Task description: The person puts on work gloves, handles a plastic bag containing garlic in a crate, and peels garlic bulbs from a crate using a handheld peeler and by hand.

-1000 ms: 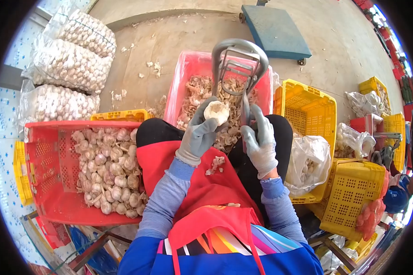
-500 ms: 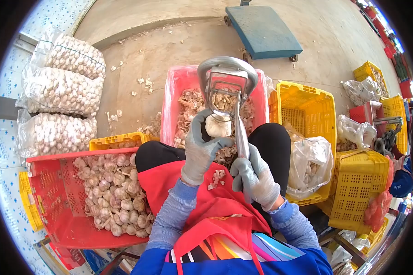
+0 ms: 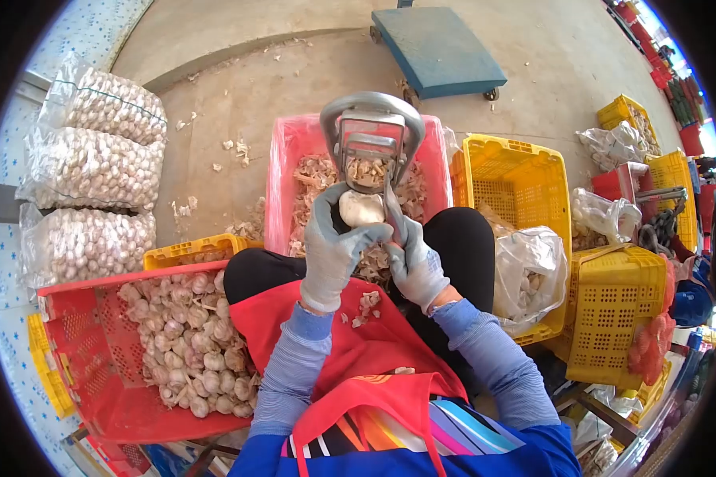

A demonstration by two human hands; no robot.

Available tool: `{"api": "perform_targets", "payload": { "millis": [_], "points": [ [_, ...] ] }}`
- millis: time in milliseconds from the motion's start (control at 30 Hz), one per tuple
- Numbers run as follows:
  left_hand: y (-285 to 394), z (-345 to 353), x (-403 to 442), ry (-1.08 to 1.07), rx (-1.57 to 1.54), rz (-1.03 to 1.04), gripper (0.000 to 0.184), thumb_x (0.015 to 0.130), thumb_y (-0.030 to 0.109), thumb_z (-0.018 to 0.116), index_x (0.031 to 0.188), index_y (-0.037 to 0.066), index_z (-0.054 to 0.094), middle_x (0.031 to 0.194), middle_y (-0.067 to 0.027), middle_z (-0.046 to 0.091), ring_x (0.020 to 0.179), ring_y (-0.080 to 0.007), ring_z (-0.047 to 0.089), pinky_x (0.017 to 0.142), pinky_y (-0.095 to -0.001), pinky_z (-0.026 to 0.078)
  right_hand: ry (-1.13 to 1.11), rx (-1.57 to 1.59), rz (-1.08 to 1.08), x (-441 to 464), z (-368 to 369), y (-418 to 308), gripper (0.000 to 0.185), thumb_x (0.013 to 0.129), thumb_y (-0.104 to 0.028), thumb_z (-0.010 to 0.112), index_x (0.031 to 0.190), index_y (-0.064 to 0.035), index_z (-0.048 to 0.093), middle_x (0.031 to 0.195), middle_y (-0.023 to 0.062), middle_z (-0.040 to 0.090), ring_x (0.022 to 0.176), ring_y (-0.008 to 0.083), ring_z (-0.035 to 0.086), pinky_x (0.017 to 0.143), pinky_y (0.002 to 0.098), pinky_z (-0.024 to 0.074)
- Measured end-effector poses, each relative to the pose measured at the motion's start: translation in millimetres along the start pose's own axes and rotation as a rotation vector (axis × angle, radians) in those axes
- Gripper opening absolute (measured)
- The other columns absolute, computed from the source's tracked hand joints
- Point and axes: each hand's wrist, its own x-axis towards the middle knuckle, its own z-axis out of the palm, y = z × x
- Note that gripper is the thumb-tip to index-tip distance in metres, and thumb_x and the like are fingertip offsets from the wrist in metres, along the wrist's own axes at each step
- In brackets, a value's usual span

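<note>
My left hand, in a grey-and-white work glove, is closed around a peeled-looking white garlic bulb. Its thumb reaches across below the bulb. Just right of it, my gloved right hand is wrapped around a slim metal handle, mostly hidden by the fingers. Both hands nearly meet under a metal frame with a thick curved top. The frame stands over a pink plastic-lined crate of loose garlic skins.
To my left, a red crate holds many garlic bulbs; filled bags lie beyond it. Yellow crates and a plastic bag stand at right. A blue platform cart is ahead.
My right hand has moved up and left, close to the bulb and the left hand. The metal handle now shows less. The whole view has shifted slightly.
</note>
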Motion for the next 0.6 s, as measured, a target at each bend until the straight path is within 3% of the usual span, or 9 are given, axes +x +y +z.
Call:
{"api": "perform_targets", "payload": {
  "millis": [133,200,267,300,400,433,533,567,600],
  "points": [
    [-0.2,-20.0,-8.9,-0.074,-0.140,-0.070,0.072,0.077,0.012,0.085,0.138,-0.002,0.049,0.126,-0.0088,0.061,0.111,-0.0169,0.063,0.095,-0.0303,0.054,0.236,-0.116,-0.352,-10.1,-12.0,-0.6,0.068,0.088,-0.003,0.069,0.148,0.0017,0.038,0.136,0.0238,0.055,0.124,0.0421,0.054,0.103,0.0441,0.0462],
    [-3.6,-26.4,-22.9,-0.107,-0.191,-0.070,0.078,0.076,0.011,0.087,0.142,-0.002,0.048,0.126,-0.0089,0.062,0.112,-0.0172,0.064,0.095,-0.0300,0.054,0.364,-0.105,-0.474,-19.5,-24.3,-23.7,0.067,0.082,0.002,0.073,0.144,0.0007,0.047,0.136,0.0218,0.056,0.122,0.0391,0.057,0.101,0.0440,0.0473],
    [-1.7,-26.3,-37.1,-0.149,-0.291,-0.090,0.081,0.072,0.003,0.088,0.143,-0.002,0.048,0.126,-0.0088,0.062,0.108,-0.0165,0.065,0.090,-0.0292,0.057,0.299,-0.070,-0.541,-21.7,-27.9,-40.0,0.070,0.076,0.007,0.074,0.142,-0.0016,0.052,0.139,0.0209,0.056,0.120,0.0370,0.059,0.098,0.0423,0.0487],
    [-1.0,-22.1,-45.6,-0.170,-0.391,-0.094,0.081,0.072,0.005,0.089,0.143,-0.002,0.050,0.126,-0.0097,0.064,0.111,-0.0162,0.065,0.093,-0.0287,0.056,0.201,-0.070,-0.524,-20.8,-24.5,-44.4,0.070,0.075,0.007,0.074,0.141,-0.0029,0.053,0.138,0.0201,0.057,0.119,0.0360,0.060,0.098,0.0421,0.0491],
    [0.1,-20.7,-53.9,-0.172,-0.119,-0.046,0.076,0.073,0.010,0.090,0.139,-0.004,0.055,0.123,-0.0102,0.067,0.110,-0.0155,0.065,0.093,-0.0284,0.056,0.068,0.089,-0.483,-15.1,-16.8,-40.5,0.070,0.075,0.007,0.073,0.141,-0.0048,0.053,0.136,0.0191,0.058,0.117,0.0355,0.062,0.096,0.0397,0.0512],
    [7.6,-20.6,-57.8,-0.134,-0.203,-0.153,0.067,0.075,0.016,0.090,0.133,-0.004,0.062,0.118,-0.0102,0.070,0.109,-0.0147,0.065,0.095,-0.0291,0.055,0.003,0.203,-0.449,-15.0,-19.3,-39.5,0.069,0.076,0.007,0.073,0.141,-0.0044,0.053,0.136,0.0194,0.058,0.116,0.0361,0.062,0.096,0.0392,0.0515],
    [16.9,-21.6,-61.7,-0.170,0.002,-0.087,0.060,0.078,0.016,0.088,0.130,-0.003,0.065,0.109,-0.0074,0.072,0.097,-0.0104,0.067,0.084,-0.0259,0.057,-0.112,0.384,-0.345,-21.3,-22.0,-34.9,0.067,0.078,0.006,0.072,0.141,-0.0031,0.052,0.130,0.0177,0.060,0.116,0.0332,0.062,0.096,0.0370,0.0516],
    [21.4,-22.0,-65.9,-0.168,0.087,-0.146,0.045,0.089,0.016,0.075,0.128,-0.004,0.066,0.101,-0.0087,0.074,0.084,-0.0112,0.069,0.070,-0.0243,0.057,-0.134,0.453,-0.293,-24.6,-17.8,-28.1,0.066,0.078,0.005,0.071,0.141,-0.0029,0.052,0.129,0.0170,0.061,0.116,0.0317,0.062,0.097,0.0369,0.0510],
    [21.9,-22.9,-67.7,-0.155,0.074,-0.178,0.043,0.091,0.018,0.073,0.128,-0.004,0.067,0.098,-0.0085,0.074,0.077,-0.0104,0.067,0.064,-0.0237,0.055,-0.154,0.522,-0.241,-27.5,-14.2,-24.7,0.065,0.079,0.005,0.071,0.141,-0.0027,0.052,0.128,0.0163,0.061,0.116,0.0303,0.062,0.098,0.0368,0.0505]
  ]
}}
